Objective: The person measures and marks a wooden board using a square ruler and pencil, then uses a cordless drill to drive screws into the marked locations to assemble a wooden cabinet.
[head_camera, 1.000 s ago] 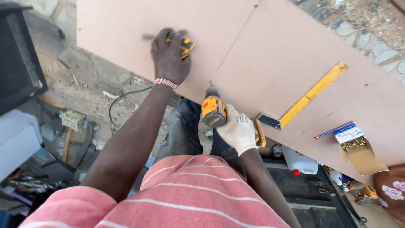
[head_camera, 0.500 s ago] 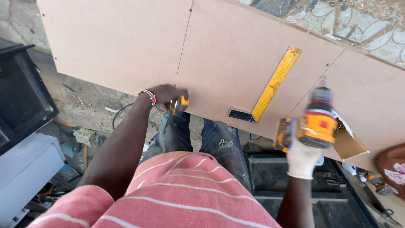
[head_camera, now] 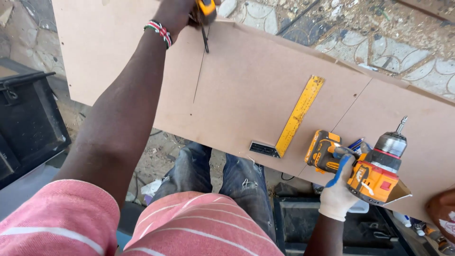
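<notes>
My left hand (head_camera: 177,14) reaches to the far edge of a tan fibreboard panel (head_camera: 237,90) and grips a small yellow-and-black tool (head_camera: 205,12) whose dark tip points down along a thin line on the board. A beaded bracelet (head_camera: 159,31) circles that wrist. My right hand (head_camera: 337,189), in a white and blue glove, holds an orange cordless drill (head_camera: 367,166) by its handle at the panel's near edge, its bit pointing up and away. A yellow try square (head_camera: 294,118) lies flat on the panel between the hands.
A black case (head_camera: 28,118) stands at the left. Below the panel's near edge sit a dark open toolbox (head_camera: 360,227) and small bottles (head_camera: 417,223). Patterned paving strewn with sawdust (head_camera: 379,42) lies beyond the board. A second panel (head_camera: 407,118) adjoins at the right.
My left hand moved from the panel's near edge up to its far edge with the yellow tool. My right hand lowered the drill toward the near edge at the right.
</notes>
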